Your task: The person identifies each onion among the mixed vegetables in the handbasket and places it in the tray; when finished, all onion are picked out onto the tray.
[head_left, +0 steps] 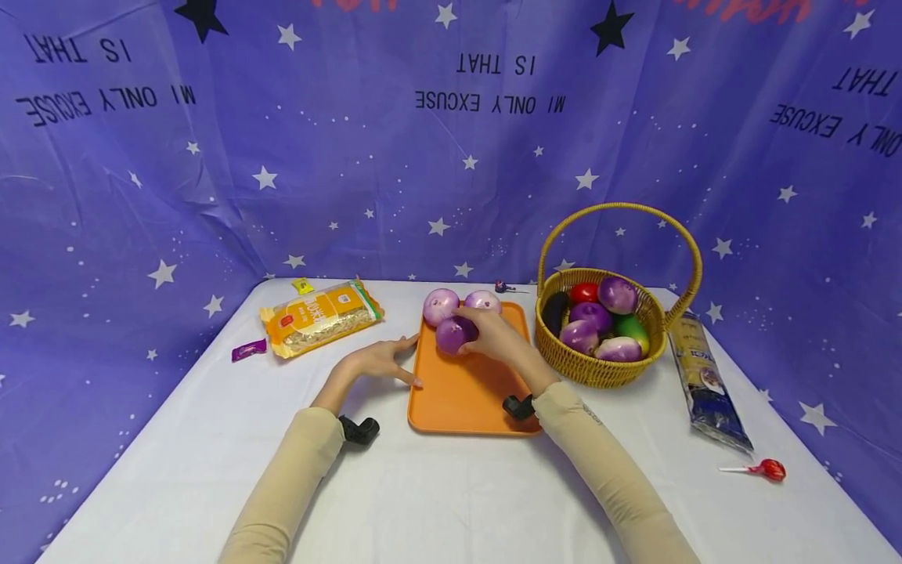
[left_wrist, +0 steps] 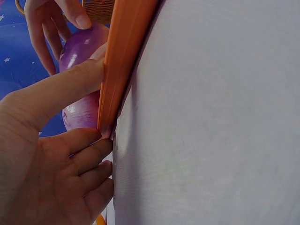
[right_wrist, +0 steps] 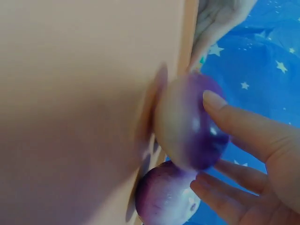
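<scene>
My right hand (head_left: pixel 496 337) holds a round purple onion (head_left: pixel 454 335) between thumb and fingers, low over the far part of the orange tray (head_left: pixel 465 399). In the right wrist view this onion (right_wrist: pixel 190 122) is purple on one side and pale on the other, with its shadow on the tray. Two more purple-and-white onions, a left one (head_left: pixel 440 305) and a right one (head_left: pixel 483 300), lie at the tray's far end. Along the tray's left edge my left hand (head_left: pixel 377 360) has thumb and fingers spread apart, the tips touching the rim (left_wrist: pixel 117 61).
Right of the tray stands a wicker basket (head_left: pixel 599 374) of vegetables with a tall handle. Beyond it lies a blue-and-gold packet (head_left: pixel 708 384), with a red lollipop (head_left: pixel 771 470) nearer. On the left are an orange-and-clear bag (head_left: pixel 324 317), a purple candy (head_left: pixel 250 350) and a yellow candy (head_left: pixel 303 286).
</scene>
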Action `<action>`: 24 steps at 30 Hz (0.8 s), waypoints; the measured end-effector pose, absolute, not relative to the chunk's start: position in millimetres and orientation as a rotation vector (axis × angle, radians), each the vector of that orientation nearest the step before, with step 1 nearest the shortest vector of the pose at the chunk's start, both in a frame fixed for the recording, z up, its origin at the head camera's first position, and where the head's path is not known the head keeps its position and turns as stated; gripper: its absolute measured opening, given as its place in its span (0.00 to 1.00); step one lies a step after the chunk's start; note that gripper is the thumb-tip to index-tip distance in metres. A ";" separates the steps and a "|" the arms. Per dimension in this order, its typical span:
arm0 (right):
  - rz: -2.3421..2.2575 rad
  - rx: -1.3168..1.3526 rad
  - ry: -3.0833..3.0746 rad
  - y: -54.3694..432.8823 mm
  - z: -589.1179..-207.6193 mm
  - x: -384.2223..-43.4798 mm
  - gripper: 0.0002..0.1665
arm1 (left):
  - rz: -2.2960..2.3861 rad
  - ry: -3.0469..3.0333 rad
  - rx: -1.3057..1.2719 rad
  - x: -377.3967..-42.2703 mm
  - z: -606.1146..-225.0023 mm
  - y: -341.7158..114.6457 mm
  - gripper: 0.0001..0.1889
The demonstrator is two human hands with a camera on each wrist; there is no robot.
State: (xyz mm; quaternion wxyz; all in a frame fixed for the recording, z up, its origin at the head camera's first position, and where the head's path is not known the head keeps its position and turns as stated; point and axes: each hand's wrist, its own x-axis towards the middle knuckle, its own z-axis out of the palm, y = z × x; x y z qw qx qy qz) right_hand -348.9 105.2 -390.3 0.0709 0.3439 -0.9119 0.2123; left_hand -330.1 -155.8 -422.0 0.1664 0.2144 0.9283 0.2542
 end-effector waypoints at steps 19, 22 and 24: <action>0.721 0.956 -2.636 175.2 -350.4 -324.9 0.38 | 0.727 2.645 0.601 -331.1 -425.0 -158.6 0.56; 0.723 0.894 -2.649 190.8 -340.9 -321.6 0.37 | 0.729 2.643 0.605 -331.3 -424.9 -157.1 0.56; 0.717 0.871 -2.671 200.7 -335.7 -321.1 0.36 | 0.726 2.643 0.603 -331.6 -424.3 -156.3 0.56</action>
